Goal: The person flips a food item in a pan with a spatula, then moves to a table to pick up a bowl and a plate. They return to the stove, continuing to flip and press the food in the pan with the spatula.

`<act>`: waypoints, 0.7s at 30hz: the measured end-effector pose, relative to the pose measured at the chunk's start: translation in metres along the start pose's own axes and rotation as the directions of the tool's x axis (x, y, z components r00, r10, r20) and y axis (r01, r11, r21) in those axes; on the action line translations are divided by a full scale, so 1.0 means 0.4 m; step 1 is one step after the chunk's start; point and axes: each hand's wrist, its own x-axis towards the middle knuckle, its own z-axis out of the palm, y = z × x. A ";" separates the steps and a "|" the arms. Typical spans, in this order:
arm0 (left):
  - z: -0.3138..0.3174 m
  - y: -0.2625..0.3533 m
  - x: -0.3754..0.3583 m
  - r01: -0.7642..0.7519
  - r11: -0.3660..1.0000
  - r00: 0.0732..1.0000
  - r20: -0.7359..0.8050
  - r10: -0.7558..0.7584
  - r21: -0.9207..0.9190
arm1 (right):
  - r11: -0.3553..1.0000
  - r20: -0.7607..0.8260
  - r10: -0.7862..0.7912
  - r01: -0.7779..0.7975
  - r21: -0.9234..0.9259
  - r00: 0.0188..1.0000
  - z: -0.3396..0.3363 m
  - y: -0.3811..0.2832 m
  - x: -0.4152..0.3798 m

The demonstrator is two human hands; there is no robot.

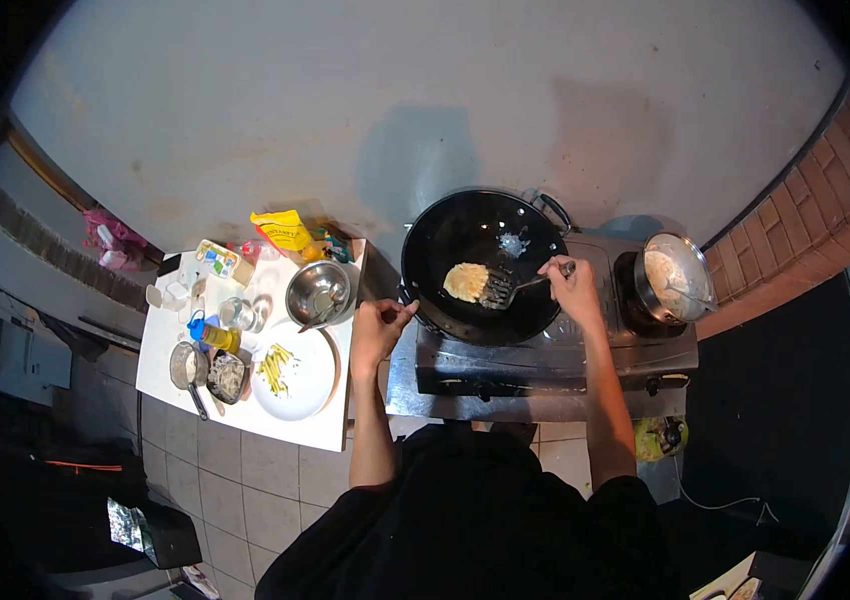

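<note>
A black wok [445, 230] sits on the stove, tilted slightly in view. In it lies a pale golden, roundish piece of fried food [465, 282]. My right hand [573, 290] is closed around the handle of a slotted spatula [497, 290], whose head touches the food's right edge. At the wok's left side, my left hand [381, 328] is closed with its fingers at the wok's side handle [406, 294]. A small whitish patch [513, 244] shows on the wok's upper right wall.
To the right, a steel pot [690, 262] of pale mixture with a utensil stands on the other burner of the gas stove [545, 375]. A white table [167, 340] on the left bears a metal bowl [307, 282], a plate [295, 400] with yellowish-green strips, an oil bottle [220, 338] and a yellow packet [283, 230].
</note>
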 end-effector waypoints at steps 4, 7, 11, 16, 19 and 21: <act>0.000 -0.007 0.003 0.011 1.000 1.000 0.011 -0.011 0.002 | 0.988 -0.048 0.157 -0.158 0.001 0.986 0.014 -0.034 -0.007; 0.003 -0.009 0.004 0.007 1.000 1.000 0.016 -0.007 -0.009 | 0.975 -0.009 0.205 -0.204 0.089 0.979 0.031 -0.032 -0.015; 0.001 -0.008 0.002 0.021 0.999 1.000 0.021 -0.020 -0.039 | 0.963 -0.023 0.219 -0.213 0.164 0.975 0.038 -0.039 -0.018; -0.004 0.007 -0.002 0.009 1.000 1.000 0.013 -0.009 -0.029 | 0.963 -0.037 0.223 -0.214 0.166 0.974 0.004 -0.053 -0.013; -0.003 0.006 -0.008 0.002 1.000 1.000 0.005 -0.002 -0.012 | 0.971 -0.070 0.223 -0.215 0.106 0.972 -0.020 -0.064 -0.010; -0.001 0.002 -0.007 0.012 1.000 1.000 -0.004 -0.012 -0.019 | 0.977 -0.065 0.211 -0.209 0.041 0.975 -0.028 -0.080 -0.010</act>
